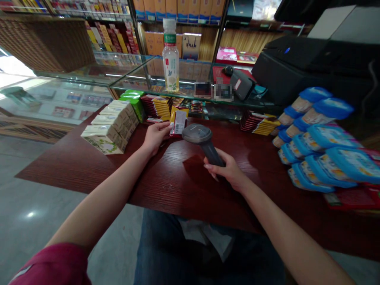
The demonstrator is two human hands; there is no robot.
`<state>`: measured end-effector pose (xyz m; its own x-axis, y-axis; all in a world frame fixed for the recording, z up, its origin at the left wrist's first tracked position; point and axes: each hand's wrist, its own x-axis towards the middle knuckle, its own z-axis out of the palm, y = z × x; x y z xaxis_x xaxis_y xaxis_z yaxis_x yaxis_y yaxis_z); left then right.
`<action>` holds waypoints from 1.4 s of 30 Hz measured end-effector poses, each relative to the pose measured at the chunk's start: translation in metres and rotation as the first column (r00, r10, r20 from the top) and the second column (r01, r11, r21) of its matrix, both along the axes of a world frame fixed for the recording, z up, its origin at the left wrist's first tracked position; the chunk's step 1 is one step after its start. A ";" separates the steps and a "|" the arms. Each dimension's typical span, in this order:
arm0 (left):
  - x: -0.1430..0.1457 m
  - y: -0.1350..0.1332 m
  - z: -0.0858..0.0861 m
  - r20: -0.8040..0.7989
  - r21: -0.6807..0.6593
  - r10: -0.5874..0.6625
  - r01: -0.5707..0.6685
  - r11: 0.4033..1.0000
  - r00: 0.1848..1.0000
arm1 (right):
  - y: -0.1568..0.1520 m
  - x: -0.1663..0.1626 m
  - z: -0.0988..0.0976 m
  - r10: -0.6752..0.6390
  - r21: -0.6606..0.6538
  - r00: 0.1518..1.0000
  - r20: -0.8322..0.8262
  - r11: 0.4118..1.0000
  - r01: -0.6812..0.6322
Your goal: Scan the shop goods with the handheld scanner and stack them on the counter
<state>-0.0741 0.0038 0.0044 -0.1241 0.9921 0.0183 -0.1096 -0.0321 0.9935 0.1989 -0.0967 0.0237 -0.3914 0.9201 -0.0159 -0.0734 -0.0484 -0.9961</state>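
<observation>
My left hand (156, 136) pinches the left edge of a small red and yellow packet (179, 122), whose white label with a barcode faces me. In my right hand (227, 168) is a dark grey barcode scanner (198, 134), gripped by its handle, its head pointing toward the packet. Just behind the packet is a stack of similar red and yellow packets (156, 106). Another such stack (259, 122) lies farther right. To the left of my left hand stand several white and green cartons (111, 126) in rows on the dark red wooden table (166, 186).
Blue-lidded containers (326, 152) are piled on the right. A tall clear bottle (170, 59) stands on the glass counter (133, 81) behind the table. A wicker basket (56, 43) is at upper left. Black equipment (285, 67) and a card terminal (242, 84) sit at back right.
</observation>
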 end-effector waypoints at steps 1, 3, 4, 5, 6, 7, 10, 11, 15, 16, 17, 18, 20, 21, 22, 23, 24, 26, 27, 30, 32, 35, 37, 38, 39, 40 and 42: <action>-0.001 0.000 0.000 0.001 0.002 -0.006 0.006 1.000 1.000 | 0.000 0.000 0.000 -0.010 0.002 1.000 -0.011 1.000 0.010; -0.003 -0.003 0.001 -0.021 0.005 -0.022 0.022 1.000 1.000 | 0.000 0.001 0.001 -0.056 0.009 0.998 -0.033 0.998 0.056; -0.003 -0.004 0.001 -0.044 0.011 -0.028 0.029 1.000 0.999 | 0.000 0.003 0.002 -0.094 0.015 0.995 -0.044 0.995 0.095; -0.003 -0.006 0.001 -0.076 0.022 -0.031 0.032 0.999 0.997 | 0.000 0.006 0.002 -0.139 0.021 0.989 -0.056 0.990 0.141; -0.001 -0.007 0.001 -0.115 0.043 -0.025 0.030 0.999 0.993 | -0.001 0.011 0.002 -0.190 0.029 0.979 -0.072 0.981 0.192; 0.002 -0.008 0.002 -0.158 0.080 -0.010 0.022 0.997 0.987 | -0.002 0.017 0.002 -0.242 0.037 0.966 -0.090 0.969 0.246; 0.022 -0.004 0.010 -0.359 0.232 0.066 0.021 0.972 0.931 | -0.009 0.047 0.002 -0.364 0.044 0.920 -0.144 0.926 0.374; 0.033 -0.002 0.015 -0.426 0.285 0.089 0.040 0.958 0.900 | -0.013 0.059 0.002 -0.392 0.037 0.907 -0.152 0.915 0.402; 0.099 0.011 0.048 -0.640 0.450 0.144 0.216 0.867 0.755 | -0.035 0.110 0.003 -0.459 -0.001 0.878 -0.134 0.887 0.463; 0.119 0.015 0.058 -0.696 0.466 0.147 0.287 0.837 0.702 | -0.041 0.120 0.002 -0.470 -0.008 0.874 -0.122 0.881 0.472; 0.139 0.019 0.068 -0.758 0.466 0.148 0.369 0.804 0.635 | -0.046 0.130 0.001 -0.478 -0.012 0.872 -0.107 0.877 0.480; 0.159 0.024 0.078 -0.815 0.455 0.154 0.452 0.767 0.559 | -0.051 0.137 -0.001 -0.483 -0.015 0.871 -0.091 0.875 0.484; 0.196 0.032 0.094 -0.899 0.413 0.211 0.579 0.703 0.384 | -0.059 0.148 -0.006 -0.486 -0.013 0.871 -0.079 0.874 0.486; 0.214 0.036 0.099 -0.924 0.380 0.248 0.621 0.685 0.292 | -0.062 0.151 -0.008 -0.487 -0.009 0.869 -0.084 0.873 0.488; 0.230 0.040 0.102 -0.937 0.346 0.282 0.653 0.674 0.206 | -0.065 0.153 -0.011 -0.490 -0.003 0.866 -0.098 0.871 0.492; 0.244 0.043 0.104 -0.942 0.313 0.310 0.676 0.667 0.130 | -0.066 0.154 -0.014 -0.493 0.001 0.863 -0.112 0.868 0.496; 0.256 0.047 0.103 -0.941 0.285 0.330 0.694 0.661 0.071 | -0.067 0.155 -0.016 -0.497 0.003 0.859 -0.124 0.865 0.501; 0.276 0.052 0.097 -0.936 0.249 0.353 0.720 0.648 0.006 | -0.067 0.155 -0.019 -0.498 -0.004 0.857 -0.134 0.865 0.502; 0.283 0.054 0.093 -0.934 0.238 0.356 0.723 0.649 -0.012 | -0.066 0.155 -0.019 -0.493 -0.010 0.859 -0.135 0.868 0.496; 0.296 0.058 0.081 -0.941 0.192 0.330 0.691 0.697 -0.071 | -0.065 0.156 -0.018 -0.466 -0.018 0.873 -0.144 0.883 0.469; 0.301 0.058 0.077 -0.947 0.174 0.307 0.655 0.735 -0.093 | -0.065 0.156 -0.017 -0.462 -0.019 0.874 -0.153 0.885 0.464; 0.304 0.057 0.074 -0.956 0.176 0.283 0.612 0.771 -0.081 | -0.066 0.157 -0.014 -0.466 -0.032 0.869 -0.165 0.883 0.468; 0.303 0.055 0.072 -0.964 0.185 0.262 0.612 0.769 -0.038 | -0.067 0.157 -0.013 -0.456 -0.040 0.873 -0.174 0.889 0.456; 0.300 0.054 0.070 -0.967 0.200 0.254 0.626 0.754 0.003 | -0.067 0.158 -0.012 -0.451 -0.041 0.875 -0.178 0.891 0.451; 0.295 0.053 0.068 -0.966 0.227 0.252 0.642 0.732 0.055 | -0.067 0.159 -0.011 -0.448 -0.037 0.876 -0.180 0.893 0.449; 0.288 0.052 0.066 -0.960 0.266 0.255 0.652 0.710 0.113 | -0.068 0.159 -0.009 -0.443 -0.032 0.879 -0.177 0.895 0.445; 0.264 0.049 0.060 -0.932 0.361 0.283 0.644 0.674 0.227 | -0.068 0.159 -0.006 -0.425 -0.014 0.890 -0.166 0.903 0.429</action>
<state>0.1897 0.0531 0.0640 0.6244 0.6213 0.4735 0.6801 -0.7305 0.0616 0.3581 -0.1645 0.0178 0.0435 0.9984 0.0360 -0.2413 0.0455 -0.9694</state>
